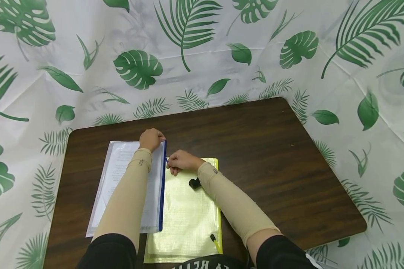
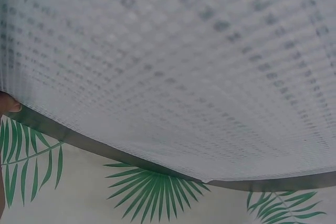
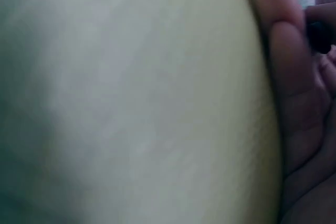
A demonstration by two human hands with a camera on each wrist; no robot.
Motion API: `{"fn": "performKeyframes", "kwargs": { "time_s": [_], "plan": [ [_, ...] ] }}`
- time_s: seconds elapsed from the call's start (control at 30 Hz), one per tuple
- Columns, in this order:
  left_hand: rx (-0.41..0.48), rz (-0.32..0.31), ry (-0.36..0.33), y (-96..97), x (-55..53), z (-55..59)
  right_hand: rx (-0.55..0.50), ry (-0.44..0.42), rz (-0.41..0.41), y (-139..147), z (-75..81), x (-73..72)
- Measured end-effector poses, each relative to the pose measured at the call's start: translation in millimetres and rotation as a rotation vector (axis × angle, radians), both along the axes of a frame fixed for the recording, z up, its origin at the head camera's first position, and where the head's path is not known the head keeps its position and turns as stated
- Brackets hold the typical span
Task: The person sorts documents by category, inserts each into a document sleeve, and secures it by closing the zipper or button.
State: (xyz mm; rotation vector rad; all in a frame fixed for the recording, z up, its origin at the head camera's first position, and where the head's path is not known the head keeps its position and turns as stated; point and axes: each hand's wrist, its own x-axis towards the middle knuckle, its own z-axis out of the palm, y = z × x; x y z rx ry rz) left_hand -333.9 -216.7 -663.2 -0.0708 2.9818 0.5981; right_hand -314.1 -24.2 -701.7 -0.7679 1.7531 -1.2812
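A clear mesh zip folder (image 1: 121, 160) with printed sheets inside lies on the left part of the table, its blue zip (image 1: 162, 186) along the right side. My left hand (image 1: 151, 139) grips its upper right corner; in the left wrist view a thumb tip (image 2: 11, 103) is on the folder's edge. My right hand (image 1: 183, 161) pinches a small blue zip pull beside that edge, mostly covered by the fingers. In the right wrist view, a dark end (image 3: 319, 38) shows between curled fingers. Beneath the right hand lies a yellow mesh zip folder (image 1: 188, 216), partly overlapped by the clear one.
The brown wooden table (image 1: 249, 142) stretches away to the right. A black-tipped yellow tab (image 1: 215, 243) lies at the yellow folder's lower right. A small black device (image 1: 194, 183) sits under the right wrist. Leaf-patterned white cloth (image 1: 195, 82) surrounds the table.
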Motion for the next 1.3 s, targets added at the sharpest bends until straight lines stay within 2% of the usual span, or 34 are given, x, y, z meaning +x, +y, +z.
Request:
{"fn": "performKeyframes", "kwargs": {
  "time_s": [0.27, 0.6, 0.93, 1.03, 1.17, 1.23, 1.3],
  "plan": [
    [-0.004, -0.004, 0.017, 4.3, -4.8, -0.4, -0.042, 0.075, 0.019, 6.2, -2.2, -5.6],
    [-0.003, -0.002, 0.017, 6.4, -6.2, 1.3, 0.012, 0.123, 0.095, 3.2, 0.6, -14.5],
    [-0.009, 0.004, 0.029, 0.9, -1.1, -1.5, 0.052, 0.07, 0.128, -6.0, -1.7, -18.7],
    [-0.006, 0.006, 0.018, 0.0, -0.2, -3.2, 0.078, 0.033, 0.145, -7.8, 2.0, -19.1],
    [-0.004, 0.014, 0.014, -0.4, 0.4, -2.6, 0.119, 0.043, 0.12, -10.1, 12.4, -16.7],
    [-0.006, 0.018, 0.017, -0.8, 0.7, -2.0, 0.142, 0.01, 0.087, -11.1, 16.5, -14.6],
    [-0.01, 0.018, 0.02, -1.2, 0.7, -2.1, 0.164, -0.089, 0.043, -12.0, 17.8, -12.1]
  ]
}}
